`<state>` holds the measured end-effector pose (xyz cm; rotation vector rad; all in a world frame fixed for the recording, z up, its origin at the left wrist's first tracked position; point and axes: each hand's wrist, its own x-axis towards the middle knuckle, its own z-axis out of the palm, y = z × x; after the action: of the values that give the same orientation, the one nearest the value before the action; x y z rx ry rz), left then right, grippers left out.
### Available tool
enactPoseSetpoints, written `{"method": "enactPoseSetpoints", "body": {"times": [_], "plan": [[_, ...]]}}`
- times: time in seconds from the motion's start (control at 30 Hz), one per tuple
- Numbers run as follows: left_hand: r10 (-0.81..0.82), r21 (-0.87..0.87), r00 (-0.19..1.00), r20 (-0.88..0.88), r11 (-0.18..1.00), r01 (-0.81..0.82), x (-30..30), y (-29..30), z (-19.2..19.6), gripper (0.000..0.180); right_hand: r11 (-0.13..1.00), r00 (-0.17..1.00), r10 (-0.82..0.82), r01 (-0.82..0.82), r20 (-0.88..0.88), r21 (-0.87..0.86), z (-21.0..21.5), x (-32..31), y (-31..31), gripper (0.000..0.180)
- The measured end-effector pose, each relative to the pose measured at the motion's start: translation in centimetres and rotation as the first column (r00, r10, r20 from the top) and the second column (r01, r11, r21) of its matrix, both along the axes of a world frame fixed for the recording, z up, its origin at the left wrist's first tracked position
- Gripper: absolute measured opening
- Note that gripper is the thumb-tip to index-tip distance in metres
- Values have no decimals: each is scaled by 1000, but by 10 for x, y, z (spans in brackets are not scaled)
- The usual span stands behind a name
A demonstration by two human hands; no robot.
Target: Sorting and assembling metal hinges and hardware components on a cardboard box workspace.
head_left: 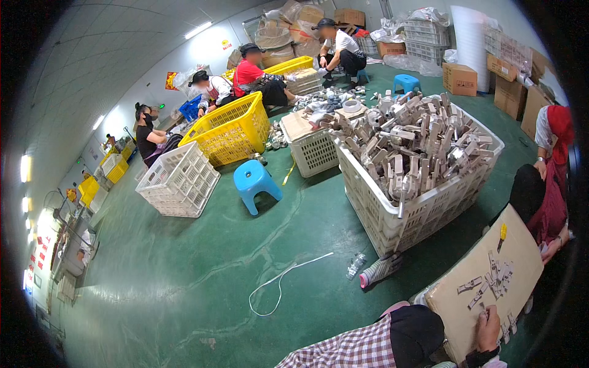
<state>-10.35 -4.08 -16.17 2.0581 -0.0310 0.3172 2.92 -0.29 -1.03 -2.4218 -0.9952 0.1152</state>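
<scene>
My right hand [488, 329] comes up from the lower edge with a dark cuff at the wrist. It lies on a tilted brown cardboard sheet [466, 270], fingers curled on a small grey metal part [483, 314]. Several more small metal parts [496, 276] lie scattered on the sheet. My left hand is out of view. A big white crate [399, 214] heaped with grey metal fittings [417, 144] stands just beyond the sheet.
A person in red [548, 184] sits at the right. A plaid sleeve and dark knee [392, 337] are at the bottom, with a striped-sock foot [380, 270] near the crate. On the green floor are a blue stool [254, 182], white [178, 181] and yellow [230, 129] crates, and a white cord [279, 282]. Other workers sit further back.
</scene>
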Motion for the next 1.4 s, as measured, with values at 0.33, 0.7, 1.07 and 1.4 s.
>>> {"method": "enactPoseSetpoints", "body": {"times": [0.33, 0.7, 1.07, 1.4], "plan": [[-235, 7, 908, -348, 967, 253, -2, 50, 49, 25, 945, 554, -100, 313, -826, 96, 12, 16, 14, 34], [-262, -608, 807, -529, 780, -146, 2, 28, 59, 39, 870, 633, -16, 391, -774, 301, 24, 32, -32, 27], [-253, -600, 799, -546, 784, -161, 1, 41, 80, 43, 449, 665, -328, 735, -671, 508, 14, 106, -108, 15], [-262, -615, 788, -557, 767, -180, 4, 38, 83, 41, 492, 604, -457, 783, -652, 381, -13, 139, -143, 6]]}}
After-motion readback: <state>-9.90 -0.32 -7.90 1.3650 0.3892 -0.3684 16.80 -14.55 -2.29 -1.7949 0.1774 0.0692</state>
